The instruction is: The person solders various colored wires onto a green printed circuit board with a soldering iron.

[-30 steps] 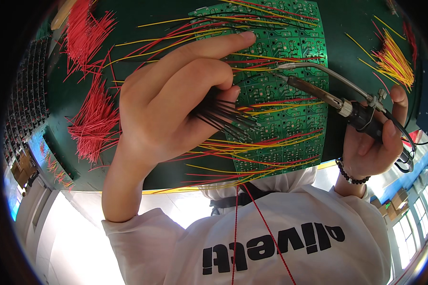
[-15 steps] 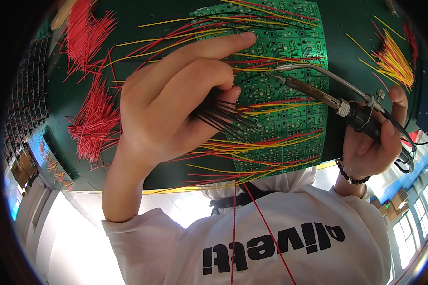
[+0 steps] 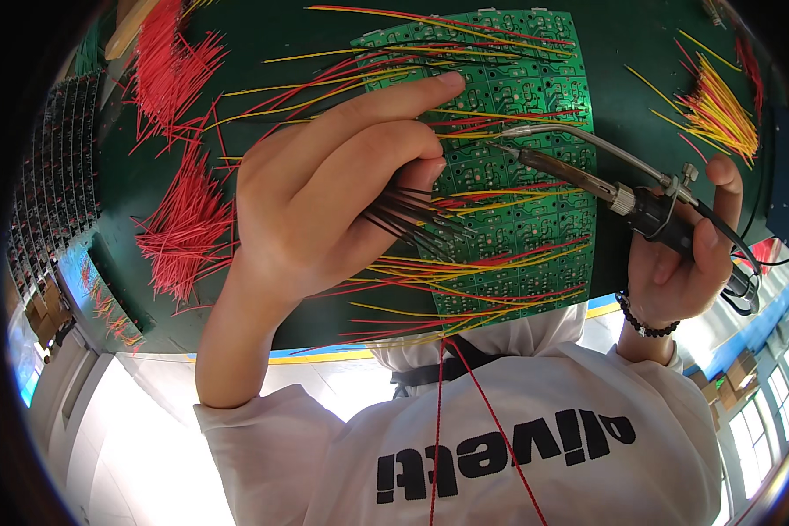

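My left hand (image 3: pixel 316 193) is closed over the left part of a green circuit board (image 3: pixel 552 88), its index finger stretched across the board. A bundle of short black wires (image 3: pixel 412 217) sticks out from between its thumb and curled fingers. In my right hand (image 3: pixel 684 263) is a soldering iron (image 3: pixel 649 210) with a thin metal feed tube (image 3: pixel 605 140) clamped alongside. The iron's tip is over the board's middle, just right of my left fingertips; whether it touches a pad, I cannot tell. Rows of red and yellow wires (image 3: pixel 500 263) lie across the board.
Loose red wires (image 3: pixel 184 237) are heaped on the dark green work surface (image 3: pixel 324 324) at left, with another red pile (image 3: pixel 171 70) farther back. A yellow and red wire bundle (image 3: pixel 719 114) lies at the far right. Dark component panels (image 3: pixel 57 184) stand at the left edge.
The view has shifted slightly, so the board and piles sit a little differently. A black wire between my left fingertips and the iron's tip no longer shows clearly. Both hands keep their grips.
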The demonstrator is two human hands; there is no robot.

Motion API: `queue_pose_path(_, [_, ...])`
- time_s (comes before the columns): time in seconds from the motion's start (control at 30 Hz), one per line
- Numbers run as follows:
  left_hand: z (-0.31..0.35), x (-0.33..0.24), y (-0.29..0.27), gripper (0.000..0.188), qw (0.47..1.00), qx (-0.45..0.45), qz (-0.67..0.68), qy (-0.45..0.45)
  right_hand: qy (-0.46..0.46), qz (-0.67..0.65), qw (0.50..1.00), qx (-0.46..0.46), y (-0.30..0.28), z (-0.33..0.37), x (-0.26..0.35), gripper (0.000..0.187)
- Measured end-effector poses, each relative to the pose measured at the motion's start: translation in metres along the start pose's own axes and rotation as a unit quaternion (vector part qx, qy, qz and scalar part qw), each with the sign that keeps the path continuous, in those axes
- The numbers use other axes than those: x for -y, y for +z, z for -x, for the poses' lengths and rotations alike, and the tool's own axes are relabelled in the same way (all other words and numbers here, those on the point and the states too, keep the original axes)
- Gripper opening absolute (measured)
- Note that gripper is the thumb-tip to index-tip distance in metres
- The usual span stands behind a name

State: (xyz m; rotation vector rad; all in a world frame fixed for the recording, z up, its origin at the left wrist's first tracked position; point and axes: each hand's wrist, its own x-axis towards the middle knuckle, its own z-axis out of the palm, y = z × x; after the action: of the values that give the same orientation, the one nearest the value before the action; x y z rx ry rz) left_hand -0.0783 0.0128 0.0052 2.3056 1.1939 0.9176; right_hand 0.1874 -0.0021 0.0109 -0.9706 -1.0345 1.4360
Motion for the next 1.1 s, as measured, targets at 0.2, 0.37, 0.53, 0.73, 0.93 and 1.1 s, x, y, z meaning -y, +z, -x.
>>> queue_pose_path(0.2, [-0.003, -0.003, -0.001, 0.012, 1.0, -0.012, 0.003, 0.009, -0.057, -0.057, 0.997, 0.016, -0.006, -0.005, 0.0, 0.054])
queue_pose_path(0.37, [-0.001, 0.003, 0.008, 0.014, 0.997, -0.071, -0.012, 0.021, -0.1, 0.024, 0.988, -0.116, -0.013, -0.011, 0.009, 0.047])
queue_pose_path(0.53, [-0.001, 0.003, 0.008, 0.016, 0.997, -0.075, -0.008, 0.022, -0.119, 0.04, 0.982, -0.139, -0.019, -0.016, 0.007, 0.038])
queue_pose_path(0.73, [-0.001, 0.004, 0.005, 0.016, 0.997, -0.078, -0.008, 0.027, -0.119, -0.038, 0.984, -0.125, -0.026, -0.02, 0.005, 0.031])
queue_pose_path(0.93, [0.002, -0.001, -0.001, 0.013, 1.0, -0.028, 0.006, -0.005, -0.129, 0.022, 0.985, -0.113, -0.019, -0.021, 0.003, 0.029])
queue_pose_path(1.1, [0.004, 0.001, 0.0, 0.013, 0.999, -0.038, 0.014, -0.001, -0.115, 0.025, 0.99, -0.077, -0.007, -0.012, 0.002, 0.028])
